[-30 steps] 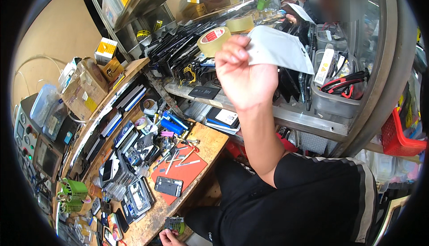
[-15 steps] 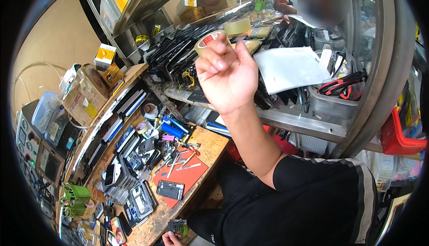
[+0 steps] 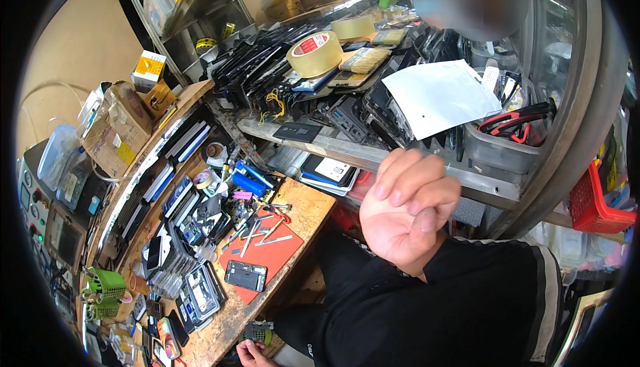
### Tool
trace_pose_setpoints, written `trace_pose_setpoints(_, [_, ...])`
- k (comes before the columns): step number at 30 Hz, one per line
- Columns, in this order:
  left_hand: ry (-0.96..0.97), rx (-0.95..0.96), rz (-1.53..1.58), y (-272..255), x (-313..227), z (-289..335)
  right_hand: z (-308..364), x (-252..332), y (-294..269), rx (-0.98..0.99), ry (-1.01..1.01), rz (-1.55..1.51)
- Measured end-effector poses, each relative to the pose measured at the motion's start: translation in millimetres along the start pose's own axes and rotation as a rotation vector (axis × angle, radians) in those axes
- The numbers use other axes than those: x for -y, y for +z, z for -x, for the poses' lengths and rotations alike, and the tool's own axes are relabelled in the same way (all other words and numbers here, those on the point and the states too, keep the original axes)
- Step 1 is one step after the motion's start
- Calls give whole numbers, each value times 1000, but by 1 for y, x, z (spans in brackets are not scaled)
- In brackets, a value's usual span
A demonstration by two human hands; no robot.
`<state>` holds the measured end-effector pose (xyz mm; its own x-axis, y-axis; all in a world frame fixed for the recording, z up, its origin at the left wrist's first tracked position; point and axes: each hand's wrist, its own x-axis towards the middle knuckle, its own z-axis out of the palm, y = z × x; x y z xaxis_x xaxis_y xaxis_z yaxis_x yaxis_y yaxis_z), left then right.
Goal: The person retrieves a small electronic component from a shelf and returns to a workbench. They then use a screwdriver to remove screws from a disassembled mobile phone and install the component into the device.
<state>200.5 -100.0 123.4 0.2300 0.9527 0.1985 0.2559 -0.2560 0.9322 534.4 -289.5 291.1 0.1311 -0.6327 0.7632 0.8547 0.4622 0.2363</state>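
My right hand (image 3: 408, 208) is raised in front of the black shirt, palm toward me. Its fingers curl loosely toward the thumb and nothing shows in them. Behind it is the metal edge of the shelf. At the lower edge my left hand (image 3: 253, 354) has its fingers pinched together beside a small grey piece (image 3: 259, 332); exactly how it is gripped cannot be made out. An opened phone (image 3: 245, 275) lies on the red mat (image 3: 283, 254), below several thin tools. A roll of clear tape (image 3: 313, 60) lies on the shelf beside a brush (image 3: 367, 60).
A white sheet (image 3: 440, 97) lies over stacked phone parts, beside a grey bin with red-handled tools (image 3: 513, 124). A red basket (image 3: 593, 207) hangs far right. The wooden bench (image 3: 303, 200) carries a disassembled phone (image 3: 202, 290) and green baskets (image 3: 103, 294). A person stands behind the shelf.
My right hand has come down and right from in front of the tape roll, its fingers curling further. My left hand has shifted slightly left. The view has also moved a little.
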Motion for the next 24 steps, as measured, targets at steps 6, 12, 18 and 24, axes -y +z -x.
trace_pose_setpoints(6, [35,-14,-15,0,6,-1,-47,-55,-9,-167,80,96])
trace_pose_setpoints(12, [68,2,-24,0,7,-2,-14,-35,4,254,505,-303])
trace_pose_setpoints(18, [133,475,210,36,-38,-3,86,15,20,1028,723,-104])
trace_pose_setpoints(24, [192,494,283,59,-91,-20,131,40,-8,828,1621,-386])
